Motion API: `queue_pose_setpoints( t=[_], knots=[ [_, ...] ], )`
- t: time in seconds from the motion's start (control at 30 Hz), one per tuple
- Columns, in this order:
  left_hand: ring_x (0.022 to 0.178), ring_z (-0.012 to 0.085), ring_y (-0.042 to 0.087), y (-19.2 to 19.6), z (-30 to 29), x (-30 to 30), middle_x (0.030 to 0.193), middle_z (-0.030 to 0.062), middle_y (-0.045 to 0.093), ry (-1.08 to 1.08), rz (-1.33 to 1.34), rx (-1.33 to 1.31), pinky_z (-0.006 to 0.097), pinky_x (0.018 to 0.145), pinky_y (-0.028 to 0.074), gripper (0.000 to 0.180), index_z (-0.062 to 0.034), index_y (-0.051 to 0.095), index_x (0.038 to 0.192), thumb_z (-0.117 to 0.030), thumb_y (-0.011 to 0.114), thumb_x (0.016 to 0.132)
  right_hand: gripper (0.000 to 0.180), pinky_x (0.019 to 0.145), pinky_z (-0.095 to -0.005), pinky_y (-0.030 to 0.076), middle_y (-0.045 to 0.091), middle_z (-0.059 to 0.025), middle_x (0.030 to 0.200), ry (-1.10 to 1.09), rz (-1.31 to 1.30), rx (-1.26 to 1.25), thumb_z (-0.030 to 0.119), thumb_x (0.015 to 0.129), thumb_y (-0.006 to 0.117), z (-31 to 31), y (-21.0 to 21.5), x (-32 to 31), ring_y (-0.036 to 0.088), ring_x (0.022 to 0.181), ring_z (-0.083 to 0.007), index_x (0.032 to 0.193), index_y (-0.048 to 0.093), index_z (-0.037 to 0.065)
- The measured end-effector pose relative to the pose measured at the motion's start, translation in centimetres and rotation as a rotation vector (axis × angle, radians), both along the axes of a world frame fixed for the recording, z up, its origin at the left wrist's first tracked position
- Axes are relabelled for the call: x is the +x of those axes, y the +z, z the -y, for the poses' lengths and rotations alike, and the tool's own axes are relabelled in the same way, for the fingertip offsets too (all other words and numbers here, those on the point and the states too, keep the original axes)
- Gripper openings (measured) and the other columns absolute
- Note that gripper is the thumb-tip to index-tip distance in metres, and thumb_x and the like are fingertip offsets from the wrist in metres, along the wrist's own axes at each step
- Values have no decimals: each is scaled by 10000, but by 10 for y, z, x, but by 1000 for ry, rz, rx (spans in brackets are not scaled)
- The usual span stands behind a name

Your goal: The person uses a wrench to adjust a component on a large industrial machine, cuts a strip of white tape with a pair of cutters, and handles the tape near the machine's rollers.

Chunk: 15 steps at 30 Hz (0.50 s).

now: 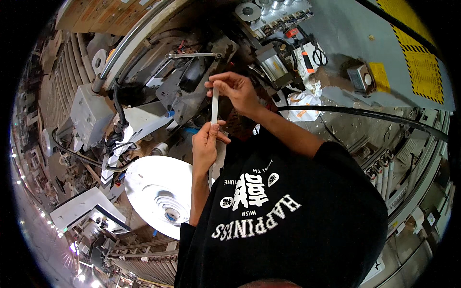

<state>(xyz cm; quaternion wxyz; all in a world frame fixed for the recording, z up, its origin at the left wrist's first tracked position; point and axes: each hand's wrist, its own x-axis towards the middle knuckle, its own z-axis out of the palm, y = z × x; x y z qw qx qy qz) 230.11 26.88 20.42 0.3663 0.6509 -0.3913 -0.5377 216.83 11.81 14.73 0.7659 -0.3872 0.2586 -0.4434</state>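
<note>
Fingers (222, 81) of right hand (237, 91) pinched shut on upper end of white strip (214, 106), just above centre of frame. Fingers of left hand (205, 143) closed around lower end of same strip, thumb pressed across it, just below centre. Two hands, one strip, stretched straight and near upright between them. Strip narrow, flat, plain white, pale against dark machine parts behind; its further run below left hand hidden.

One large white reel (161, 194) at lower left of frame, flat on its side, wound tape showing as rings round a small blue-edged hub, well apart from right hand, near left forearm. One spanner (193, 55), silver, lying level at upper centre, just above right hand, not touching it. One pair of scissors (319, 56), black handles, at upper right on grey machine top (345, 33). One crumpled white bag (303, 104) right of centre, near right forearm. One black hose (365, 114) running from centre out to right edge. Two yellow warning labels (422, 72) with black hatched borders at far upper right. One black T-shirt (288, 211) with white print filling lower centre and lower right.
</note>
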Motion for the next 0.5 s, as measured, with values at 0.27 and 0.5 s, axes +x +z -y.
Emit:
queue_pose_setpoints(
  t=[0.27,0.5],
  knots=[
    [686,116,688,-2,-6,-7,719,67,748,7,35,-18,263,710,506,431,14,711,1178,-355,494,1127,238,874,-333,638,765,-168,1067,145,62,48,108,1038,654,10,16,-8,762,961,-212,1216,676,-48],
    [693,130,707,2,-1,-19,730,71,753,-20,66,-2,276,703,531,410,29,704,1184,-321,498,1126,195,874,-300,626,782,-140,998,5,-126,-19,111,999,714,2,5,-15,766,938,-185,1112,724,-47]
  ],
)
